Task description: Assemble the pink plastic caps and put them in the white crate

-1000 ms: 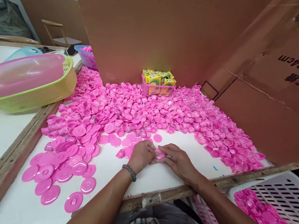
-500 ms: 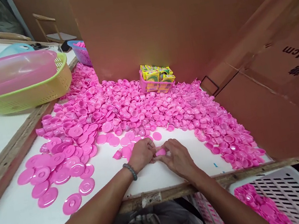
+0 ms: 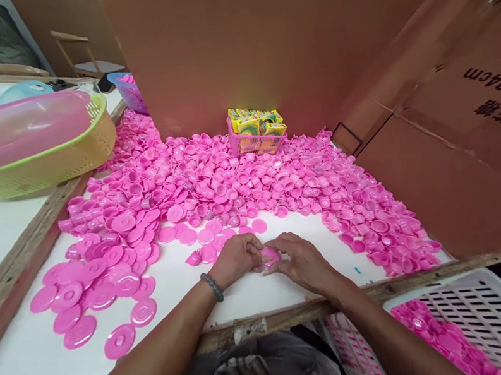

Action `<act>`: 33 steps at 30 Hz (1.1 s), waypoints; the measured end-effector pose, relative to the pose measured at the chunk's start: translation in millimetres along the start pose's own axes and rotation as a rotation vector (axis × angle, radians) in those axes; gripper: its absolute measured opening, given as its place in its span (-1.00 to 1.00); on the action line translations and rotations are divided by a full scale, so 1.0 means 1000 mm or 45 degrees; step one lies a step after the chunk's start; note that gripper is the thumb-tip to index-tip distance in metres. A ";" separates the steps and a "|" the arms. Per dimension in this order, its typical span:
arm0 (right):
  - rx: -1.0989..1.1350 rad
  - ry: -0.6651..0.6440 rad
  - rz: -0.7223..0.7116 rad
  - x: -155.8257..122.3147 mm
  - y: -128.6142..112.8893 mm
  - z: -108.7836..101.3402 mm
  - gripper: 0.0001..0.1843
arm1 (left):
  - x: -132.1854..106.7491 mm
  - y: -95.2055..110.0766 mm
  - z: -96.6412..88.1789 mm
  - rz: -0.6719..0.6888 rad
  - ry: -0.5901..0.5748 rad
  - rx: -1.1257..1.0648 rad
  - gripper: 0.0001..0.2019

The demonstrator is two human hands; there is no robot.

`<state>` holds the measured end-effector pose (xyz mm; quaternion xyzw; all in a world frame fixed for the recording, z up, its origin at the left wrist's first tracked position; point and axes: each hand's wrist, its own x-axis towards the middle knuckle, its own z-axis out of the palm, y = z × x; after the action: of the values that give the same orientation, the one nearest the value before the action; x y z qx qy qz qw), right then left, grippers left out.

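Between my two hands, just above the white tabletop, is a small rounded pink toy cup, partly covered by my fingers. My right hand is closed around its right side, thumb below and fingers above. On the other side my left hand, with a grey bead bracelet at the wrist, pinches at the cup's left edge. Close to the left hand lie flat pink discs and a loose pink cup. A broad heap of small pink toy cups spreads behind both hands.
Pink toy saucers lie scattered at left. A pink basket of yellow packets stands on the heap before a cardboard wall. Nested colander baskets sit far left. Below the table edge, a white crate holds pink pieces.
The cup has turned between my fingers and shows more of its rounded form. My hands stay in nearly the same place; the view has shifted slightly.
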<state>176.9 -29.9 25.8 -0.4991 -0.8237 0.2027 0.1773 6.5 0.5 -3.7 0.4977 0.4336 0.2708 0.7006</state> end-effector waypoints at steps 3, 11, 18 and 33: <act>-0.027 -0.078 -0.042 0.003 -0.001 -0.001 -0.82 | 0.002 -0.001 0.001 -0.052 0.035 -0.045 -0.73; -0.134 -0.027 -0.052 0.001 0.004 0.009 -0.89 | 0.002 -0.002 0.009 -0.127 0.079 0.090 -0.74; -0.140 0.149 0.074 -0.008 -0.002 0.016 -0.77 | 0.002 0.002 0.008 -0.047 0.062 0.086 -0.71; -0.124 -0.061 -0.016 -0.010 -0.007 -0.004 -0.64 | -0.001 0.002 0.005 0.042 -0.019 0.030 -0.68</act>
<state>178.2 -41.2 31.6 -0.4970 -0.8396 0.1733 0.1342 11.2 -1.8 -1.0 0.5151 0.4234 0.2735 0.6933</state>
